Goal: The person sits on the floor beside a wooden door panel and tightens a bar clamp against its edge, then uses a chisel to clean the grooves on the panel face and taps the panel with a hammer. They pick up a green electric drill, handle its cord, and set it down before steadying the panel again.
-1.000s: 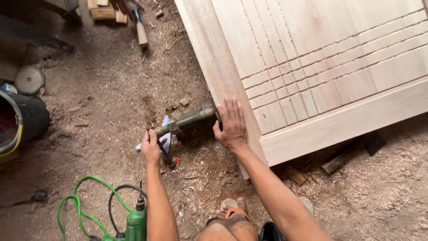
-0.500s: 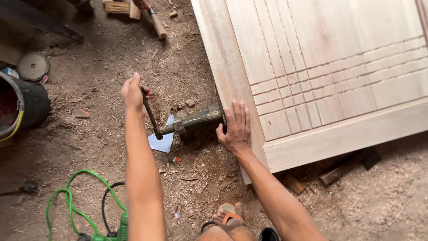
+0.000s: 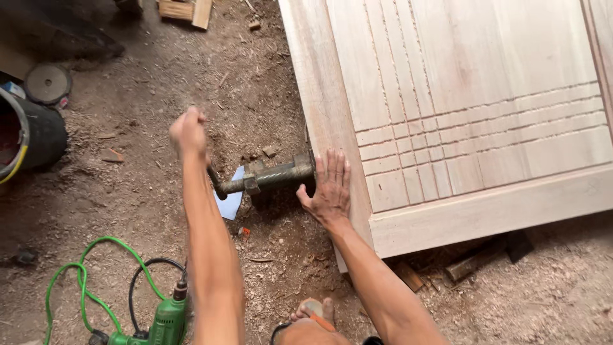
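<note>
A pale wooden door panel (image 3: 460,115) with carved grooves lies flat over the sawdust floor. A metal screw clamp (image 3: 271,177) presses against its left edge. My right hand (image 3: 329,188) rests flat, fingers spread, on the door's edge beside the clamp head. My left hand (image 3: 188,131) is closed around the clamp's crank handle, raised above the screw's outer end. The handle rod itself is mostly hidden by my forearm.
A green electric drill (image 3: 163,322) with green and black cables lies near my left forearm. A black bucket (image 3: 29,137) and a round disc (image 3: 48,83) sit at left. Wood offcuts (image 3: 185,11) lie at the top; scraps (image 3: 469,265) poke from under the door.
My left hand has swung the crank handle from low beside the screw up and over toward the top. The right hand has stayed on the door's edge.
</note>
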